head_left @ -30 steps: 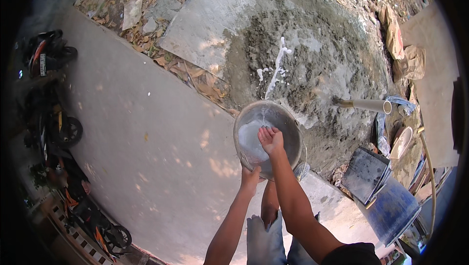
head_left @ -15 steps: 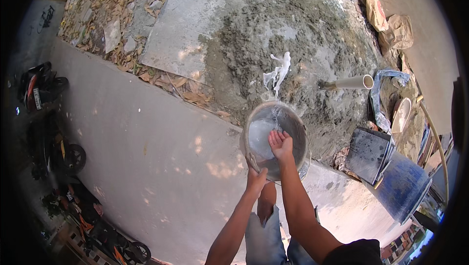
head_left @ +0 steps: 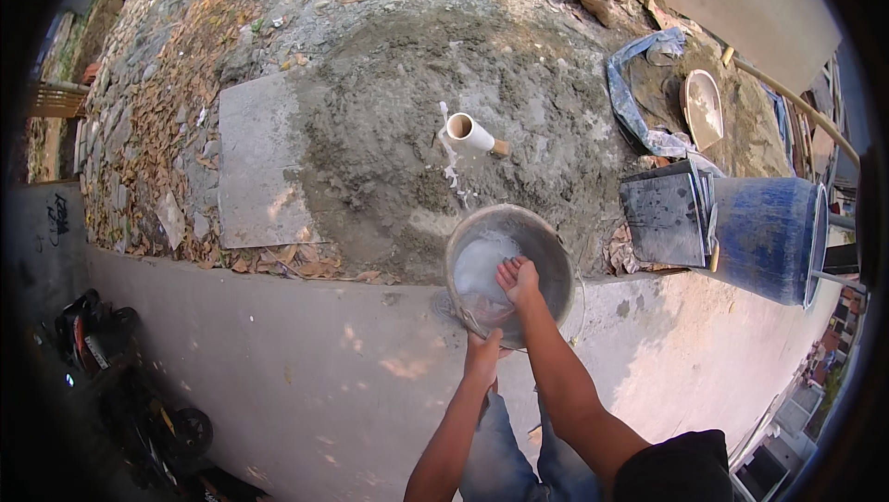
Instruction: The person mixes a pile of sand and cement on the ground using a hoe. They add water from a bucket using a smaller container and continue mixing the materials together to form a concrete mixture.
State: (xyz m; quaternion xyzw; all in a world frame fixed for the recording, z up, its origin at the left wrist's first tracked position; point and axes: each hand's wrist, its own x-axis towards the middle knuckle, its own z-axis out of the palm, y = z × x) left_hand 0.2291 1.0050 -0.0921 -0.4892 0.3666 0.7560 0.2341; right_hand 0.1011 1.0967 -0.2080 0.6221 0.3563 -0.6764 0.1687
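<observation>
A grey bucket (head_left: 558, 257) hangs tilted in front of my legs, its mouth toward the pile of wet grey mortar (head_left: 370, 122). My left hand (head_left: 483, 354) grips the bucket at its near lower rim, fingers partly hidden beneath. Inside the mouth is my right hand (head_left: 519, 278), palm up and slightly cupped, with the fingers stretched out. Cloudy whitish water (head_left: 483, 261) lies in the bucket. A white streak of liquid (head_left: 451, 164) shows over the mortar just beyond the rim.
A pale pipe (head_left: 474, 134) with a wooden piece at its base stands up from the mortar. Left of it lies a flat grey board (head_left: 264, 164). Stacked dark panels (head_left: 665, 215), a blue drum (head_left: 764, 238) and a white scoop-shaped pan (head_left: 704, 110) are at right. Motorbikes (head_left: 139, 391) stand lower left.
My view has turned, so the mortar and pipe appear farther left and the drum higher. The white splash looks thinner. Both hands keep their places at the bucket.
</observation>
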